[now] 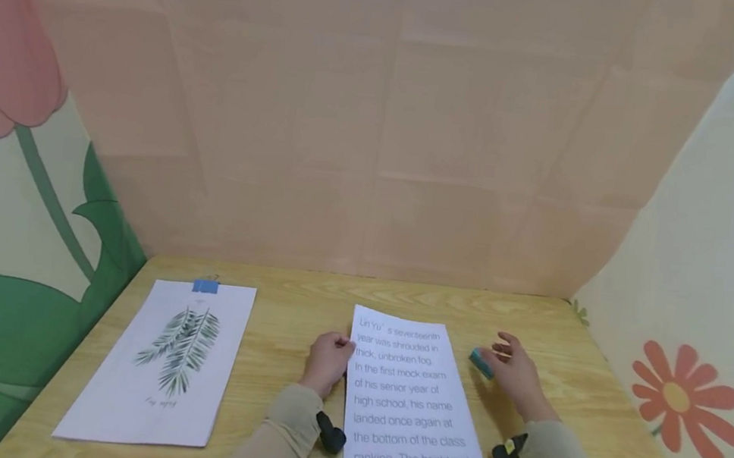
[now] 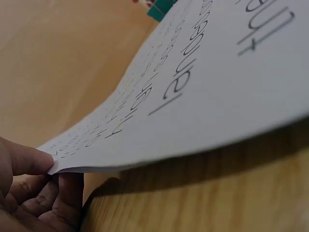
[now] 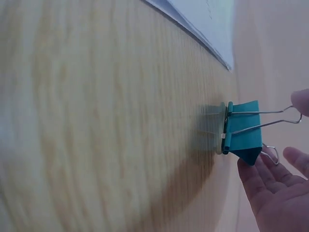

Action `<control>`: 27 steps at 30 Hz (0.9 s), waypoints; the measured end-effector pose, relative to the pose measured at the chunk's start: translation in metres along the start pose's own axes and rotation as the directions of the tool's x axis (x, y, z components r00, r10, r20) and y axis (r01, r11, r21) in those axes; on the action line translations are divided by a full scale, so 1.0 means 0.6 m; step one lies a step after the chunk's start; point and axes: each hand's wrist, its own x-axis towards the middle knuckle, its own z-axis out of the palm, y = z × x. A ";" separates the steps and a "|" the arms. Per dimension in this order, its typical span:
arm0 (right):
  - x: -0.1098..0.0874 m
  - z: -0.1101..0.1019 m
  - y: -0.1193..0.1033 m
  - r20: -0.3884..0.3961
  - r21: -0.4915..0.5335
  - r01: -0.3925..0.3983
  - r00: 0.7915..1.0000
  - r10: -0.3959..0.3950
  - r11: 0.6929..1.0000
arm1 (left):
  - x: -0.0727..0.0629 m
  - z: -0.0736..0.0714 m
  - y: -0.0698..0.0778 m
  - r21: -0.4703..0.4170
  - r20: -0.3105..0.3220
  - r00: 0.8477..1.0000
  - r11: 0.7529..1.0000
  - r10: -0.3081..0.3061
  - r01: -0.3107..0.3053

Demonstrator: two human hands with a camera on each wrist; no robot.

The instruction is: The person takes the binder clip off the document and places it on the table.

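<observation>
A stack of white printed sheets (image 1: 413,410) lies on the table in front of me. My left hand (image 1: 328,362) pinches its far left edge between thumb and fingers; in the left wrist view that corner of the paper (image 2: 120,145) is lifted and bends up from the wood. To the right of the stack, my right hand (image 1: 517,373) holds a teal binder clip (image 1: 481,362). In the right wrist view the clip's (image 3: 244,130) wire handles lie between the digits, and its mouth edge is at the tabletop. The clip is apart from the paper.
At the left lies another stack of paper (image 1: 106,395) with a leaf print, a blue clip (image 1: 205,286) on its far edge. A pink-brown cloth (image 1: 377,146) hangs behind the wooden table (image 1: 294,289). Painted walls stand on both sides.
</observation>
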 end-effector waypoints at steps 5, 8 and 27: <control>0.006 0.000 0.007 0.001 0.005 -0.035 0.999 0.035 0.999 | 0.002 0.004 -0.003 -0.007 0.019 1.000 1.000 -0.007 0.007; 0.009 -0.002 0.010 -0.008 0.009 -0.043 0.999 0.043 0.999 | 0.005 0.006 -0.005 -0.013 0.028 1.000 1.000 -0.012 0.013; 0.019 -0.014 0.012 0.022 0.056 -0.161 0.987 0.160 0.985 | 0.003 0.001 0.019 0.085 0.106 0.989 0.992 -0.104 0.095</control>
